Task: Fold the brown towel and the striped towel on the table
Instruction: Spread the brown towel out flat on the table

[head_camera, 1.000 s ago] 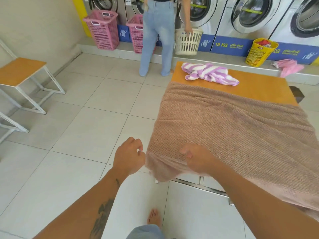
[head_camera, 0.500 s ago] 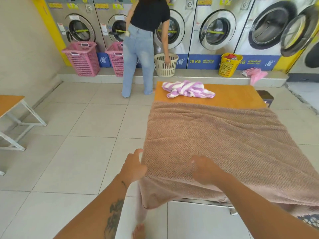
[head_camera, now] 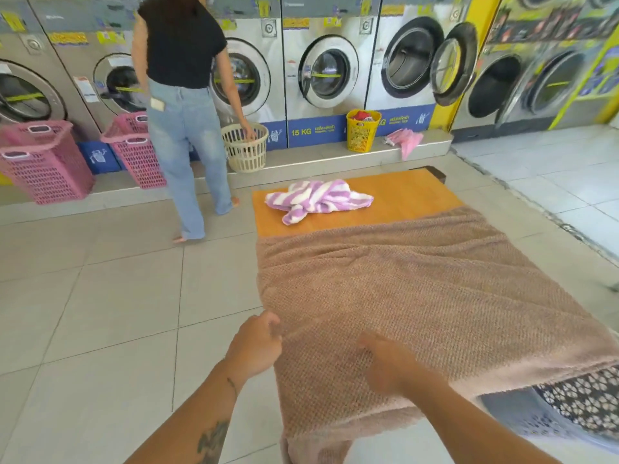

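The brown towel (head_camera: 418, 296) lies spread over the near part of the orange table (head_camera: 408, 195), with its near end hanging over the table's front edge. My left hand (head_camera: 256, 343) is closed on the towel's left edge near the front corner. Blurred, my right hand (head_camera: 385, 363) rests on top of the towel close to the front edge, fingers stretched out to the left and holding nothing. The purple and white striped towel (head_camera: 318, 200) sits crumpled on the bare far end of the table, out of reach of both hands.
A person (head_camera: 181, 95) stands at the washing machines beyond the table's far left, one hand in a cream basket (head_camera: 246, 147). Two pink baskets (head_camera: 43, 162) and a yellow basket (head_camera: 361, 132) line the step. A blue basket with patterned cloth (head_camera: 569, 406) is at my lower right.
My view has tilted up towards the machines. My left hand has come in from beside the table and closed on the towel's left edge. My right hand has let go and now lies on top.
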Motion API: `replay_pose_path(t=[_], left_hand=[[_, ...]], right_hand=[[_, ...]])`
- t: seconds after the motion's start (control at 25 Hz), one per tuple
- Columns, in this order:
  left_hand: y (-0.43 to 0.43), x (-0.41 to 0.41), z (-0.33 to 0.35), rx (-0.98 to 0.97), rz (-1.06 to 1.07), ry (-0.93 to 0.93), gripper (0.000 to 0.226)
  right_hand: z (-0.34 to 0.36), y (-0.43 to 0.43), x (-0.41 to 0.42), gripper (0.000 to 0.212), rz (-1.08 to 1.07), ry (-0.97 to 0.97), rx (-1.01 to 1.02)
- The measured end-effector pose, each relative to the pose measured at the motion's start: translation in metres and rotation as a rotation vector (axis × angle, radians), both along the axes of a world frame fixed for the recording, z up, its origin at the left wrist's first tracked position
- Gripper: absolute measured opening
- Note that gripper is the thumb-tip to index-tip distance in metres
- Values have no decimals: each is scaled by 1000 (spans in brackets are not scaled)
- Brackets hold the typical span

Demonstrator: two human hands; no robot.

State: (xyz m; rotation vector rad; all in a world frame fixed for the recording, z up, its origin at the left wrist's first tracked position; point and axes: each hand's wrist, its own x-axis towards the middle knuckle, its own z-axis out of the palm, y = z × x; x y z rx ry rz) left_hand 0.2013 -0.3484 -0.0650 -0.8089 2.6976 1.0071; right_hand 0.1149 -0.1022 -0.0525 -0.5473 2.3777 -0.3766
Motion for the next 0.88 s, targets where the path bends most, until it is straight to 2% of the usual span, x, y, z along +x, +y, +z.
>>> replay_pose_path(t=[0.16,0.32,0.52,0.64,0.8,0.88], left_hand=[[20,-39,3,-61,-112,104,24],[58,-97,16,-39,-240,138,22],[82,-155,26,-49,-213,155,23],[63,-173,32,-102,-209,131,22],[1,-210,21,-137,-223,193,21],[-37,-231,4,-199,-249,229,22]], right_hand=[[17,5,-16,57,-144,-39,-101],[35,36,-46,68,-272,12,-110],[26,72,-86,66,-335,-3,-177],[21,67,-93,66,-375,-18,-144],[5,26,-108,59,-506,4,-52],[-7,-3,-107,64,-603,-2,27]])
